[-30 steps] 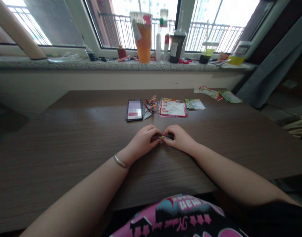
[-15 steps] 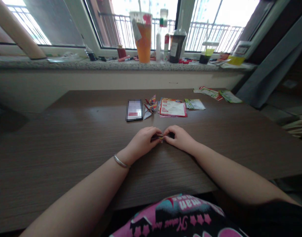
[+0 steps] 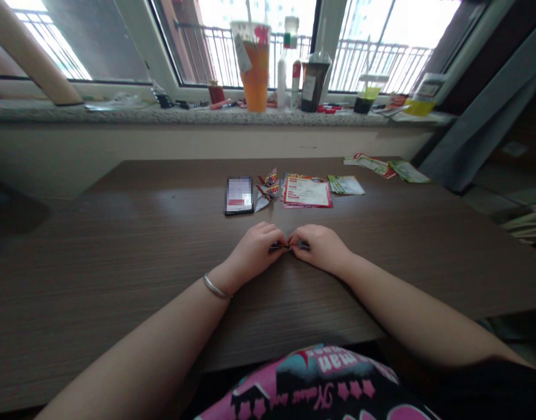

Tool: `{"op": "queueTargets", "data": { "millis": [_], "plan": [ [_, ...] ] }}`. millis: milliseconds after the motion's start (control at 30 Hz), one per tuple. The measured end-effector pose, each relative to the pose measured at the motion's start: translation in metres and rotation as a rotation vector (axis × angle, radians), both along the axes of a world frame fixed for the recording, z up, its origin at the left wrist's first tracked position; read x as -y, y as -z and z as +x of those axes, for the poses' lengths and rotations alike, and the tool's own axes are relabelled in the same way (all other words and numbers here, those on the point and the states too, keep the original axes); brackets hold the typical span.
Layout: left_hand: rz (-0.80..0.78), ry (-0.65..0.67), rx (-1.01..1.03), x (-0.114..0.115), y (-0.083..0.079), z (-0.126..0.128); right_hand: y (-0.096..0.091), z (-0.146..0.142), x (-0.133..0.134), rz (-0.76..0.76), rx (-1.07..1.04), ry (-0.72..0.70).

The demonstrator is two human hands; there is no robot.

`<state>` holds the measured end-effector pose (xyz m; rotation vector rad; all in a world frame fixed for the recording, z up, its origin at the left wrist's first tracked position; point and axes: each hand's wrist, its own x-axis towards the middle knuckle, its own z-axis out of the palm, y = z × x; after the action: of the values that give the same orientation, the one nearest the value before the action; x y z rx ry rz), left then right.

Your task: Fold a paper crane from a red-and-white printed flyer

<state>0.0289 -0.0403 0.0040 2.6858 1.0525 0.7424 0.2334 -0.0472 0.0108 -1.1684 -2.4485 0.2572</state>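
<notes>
Both my hands meet low over the middle of the table. My left hand (image 3: 257, 248) is closed, its thumb and fingers pinching one side of a small folded paper piece (image 3: 278, 247), dark and printed. My right hand (image 3: 321, 248) pinches the other side at the fingertips. Most of the piece is hidden behind the fingers. Just beyond sit two folded printed paper pieces (image 3: 268, 188) with red and yellow lettering. A phone (image 3: 239, 195) lies to their left, its screen blurred. To their right is a stack of printed sheets with red borders (image 3: 307, 191).
Green and white packets (image 3: 347, 185) lie right of the stack, with more printed strips (image 3: 375, 165) at the table's far right corner. Along the granite windowsill (image 3: 184, 116) stand a tall orange drink cup (image 3: 256, 76), a bottle (image 3: 287, 70), a dark cup (image 3: 314, 81) and small clutter.
My right fingers have curled in closer against the left ones. The folded paper now looks flatter and partly turned between my fingertips. Everything else on the table stays put.
</notes>
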Motion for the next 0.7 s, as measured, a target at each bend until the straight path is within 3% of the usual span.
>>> {"op": "queueTargets", "data": {
  "millis": [433, 700],
  "plan": [
    [0.016, 0.175, -0.176, 0.002, -0.009, -0.008, -0.003, 0.005, 0.0, -0.079, 0.014, -0.105],
    [0.094, 0.173, -0.194, 0.006, -0.013, -0.005, -0.004, 0.007, -0.001, -0.068, 0.027, -0.165]
  ]
}}
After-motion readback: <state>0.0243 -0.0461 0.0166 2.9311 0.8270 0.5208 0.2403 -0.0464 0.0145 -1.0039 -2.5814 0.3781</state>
